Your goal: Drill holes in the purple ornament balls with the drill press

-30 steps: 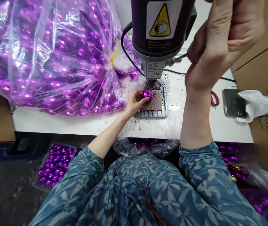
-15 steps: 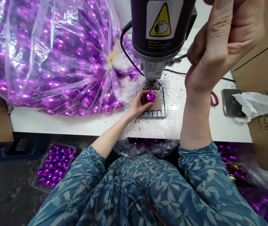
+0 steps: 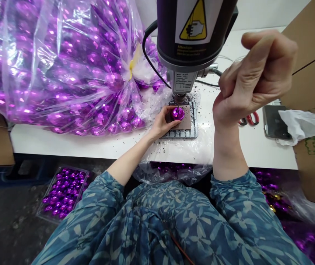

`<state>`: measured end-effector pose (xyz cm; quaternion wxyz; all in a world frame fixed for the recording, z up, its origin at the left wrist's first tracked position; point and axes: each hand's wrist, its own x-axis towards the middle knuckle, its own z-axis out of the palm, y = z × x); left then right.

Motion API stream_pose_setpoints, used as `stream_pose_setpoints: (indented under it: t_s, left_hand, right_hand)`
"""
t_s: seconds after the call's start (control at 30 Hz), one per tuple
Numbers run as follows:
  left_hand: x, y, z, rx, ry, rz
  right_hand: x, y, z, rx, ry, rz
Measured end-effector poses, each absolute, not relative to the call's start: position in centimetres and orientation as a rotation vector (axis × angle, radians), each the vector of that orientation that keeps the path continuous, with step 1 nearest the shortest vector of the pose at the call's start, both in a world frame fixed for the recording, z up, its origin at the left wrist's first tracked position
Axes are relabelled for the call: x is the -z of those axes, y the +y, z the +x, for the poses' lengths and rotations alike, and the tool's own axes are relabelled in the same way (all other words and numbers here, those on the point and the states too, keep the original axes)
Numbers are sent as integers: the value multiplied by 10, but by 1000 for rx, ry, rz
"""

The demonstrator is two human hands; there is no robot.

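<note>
A shiny purple faceted ball [image 3: 177,113] rests on a brown board [image 3: 185,123] over the metal base plate [image 3: 193,133] of a bench drill press [image 3: 190,55]. The thumb and fingers of my left hand [image 3: 163,123] pinch the ball from its left side. Directly above it, the thin drill bit [image 3: 178,107] meets the ball's top; whether it has entered cannot be made out. My right hand [image 3: 256,73] is closed in a fist at the end of the press's lever [image 3: 216,71], most of which the fingers hide.
A big clear bag [image 3: 63,73] of purple balls, tied with yellow, fills the left. A plastic tray [image 3: 84,180] of small purple balls sits below. Red-handled scissors [image 3: 252,119], a phone [image 3: 276,123] and a tissue [image 3: 301,123] lie right, beside a cardboard box [image 3: 312,162]. Dark shavings surround the base.
My right hand has come lower in the view with the lever, and more of the scissors shows. My left hand and the ball have stayed in place.
</note>
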<state>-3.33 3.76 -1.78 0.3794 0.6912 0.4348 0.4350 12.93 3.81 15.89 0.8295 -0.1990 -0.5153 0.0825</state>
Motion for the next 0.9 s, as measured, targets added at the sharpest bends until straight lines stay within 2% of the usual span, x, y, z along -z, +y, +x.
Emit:
stream_pose_setpoints:
  t_s: [0.43,0.7,0.8,0.9]
  left_hand:
    - [18,38,-33,-1142,1092,1766]
    - [17,38,-32,-1149,1102,1755]
    - [16,38,-33,-1151,1082,1753]
    - [15,37,-32,-1148,1093,1758]
  right_hand:
    - [-120,57,133,-114,-968,-375]
    - [-95,74,138,50,-956,-471]
    - [-101,68,137,28,-979,-393]
    - [-130,54,135,-85,-1061,-295]
